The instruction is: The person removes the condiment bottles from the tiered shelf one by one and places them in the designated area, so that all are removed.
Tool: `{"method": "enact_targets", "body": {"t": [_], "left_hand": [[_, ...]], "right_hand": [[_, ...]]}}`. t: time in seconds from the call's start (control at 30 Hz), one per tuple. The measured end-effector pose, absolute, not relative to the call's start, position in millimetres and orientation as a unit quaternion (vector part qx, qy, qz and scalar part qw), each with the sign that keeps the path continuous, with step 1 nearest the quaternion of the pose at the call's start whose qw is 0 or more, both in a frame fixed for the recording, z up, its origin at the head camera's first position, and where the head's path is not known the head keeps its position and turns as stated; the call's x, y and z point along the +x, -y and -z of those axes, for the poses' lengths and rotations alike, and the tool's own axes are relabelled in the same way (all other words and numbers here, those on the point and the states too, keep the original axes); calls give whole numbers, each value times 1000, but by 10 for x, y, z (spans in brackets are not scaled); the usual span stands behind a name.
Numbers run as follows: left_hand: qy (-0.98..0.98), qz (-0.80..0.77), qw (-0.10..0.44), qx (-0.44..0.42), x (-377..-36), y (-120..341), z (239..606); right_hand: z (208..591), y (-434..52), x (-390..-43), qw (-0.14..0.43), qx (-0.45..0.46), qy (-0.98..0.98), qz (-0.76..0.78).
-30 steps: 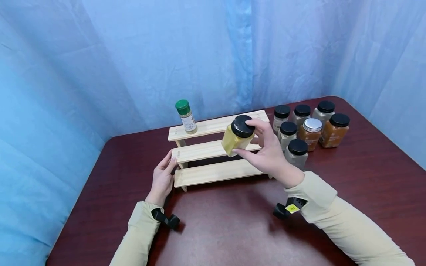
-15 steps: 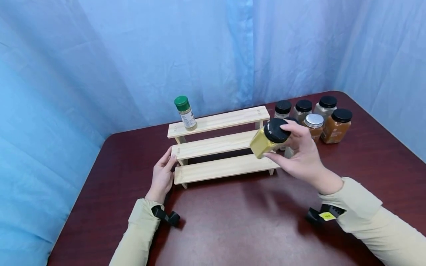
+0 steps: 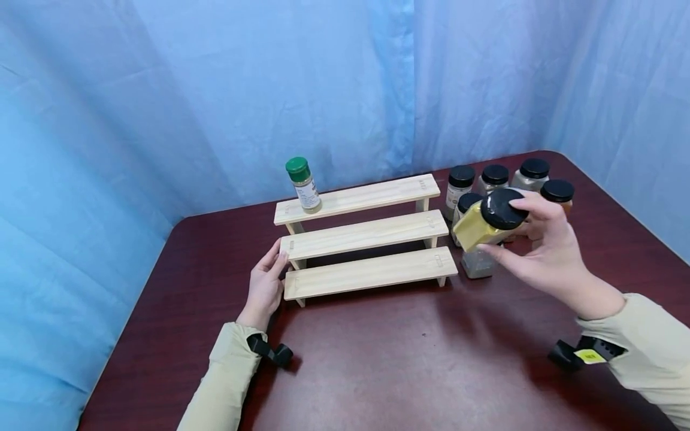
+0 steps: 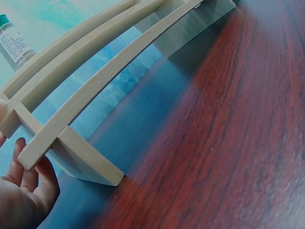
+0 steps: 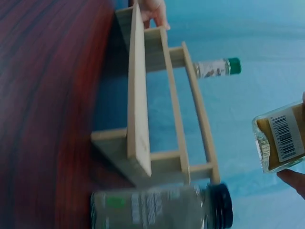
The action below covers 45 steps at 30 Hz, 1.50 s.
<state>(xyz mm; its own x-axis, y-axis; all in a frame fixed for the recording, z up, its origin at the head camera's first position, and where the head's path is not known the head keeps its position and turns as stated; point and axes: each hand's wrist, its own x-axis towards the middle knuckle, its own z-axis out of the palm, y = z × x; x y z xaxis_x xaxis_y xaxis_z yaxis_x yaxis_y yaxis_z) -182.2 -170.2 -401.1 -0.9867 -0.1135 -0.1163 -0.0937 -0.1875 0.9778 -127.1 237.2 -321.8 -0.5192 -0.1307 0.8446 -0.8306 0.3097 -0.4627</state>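
My left hand (image 3: 264, 286) lies nearest me, fingers straight against the left end of the rack (image 3: 366, 239), holding nothing. Farther out, my right hand (image 3: 544, 251) grasps a yellow jar (image 3: 482, 224) by its black lid, tilted in the air, right of the rack and just above the jars (image 3: 504, 179) standing on the desk (image 3: 377, 359). My worry: the tilted jar could clip the jar (image 3: 477, 263) directly under it and topple it, or slip from my lid-only grip.
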Motion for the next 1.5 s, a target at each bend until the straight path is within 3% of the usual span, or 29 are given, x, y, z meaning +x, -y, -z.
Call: {"method": "enact_targets", "body": {"t": [0.3,0.47,0.83,1.5], "left_hand": [[647,757,-1,90,-1797,1724,4032],[647,758,3,84,-1812,1720,4030],[634,769,7,81,-1826,1707,4010],[635,769,4,75,-1808,1699,4001]], "right_hand": [[3219,-2584,-1202,379,320,715,-494],[3214,-2781,-1175,382,293,767,-425],[3355,-3208,-1147,314,235,850,-351],[3795,-3404,-1307,206,179,900,-339]]}}
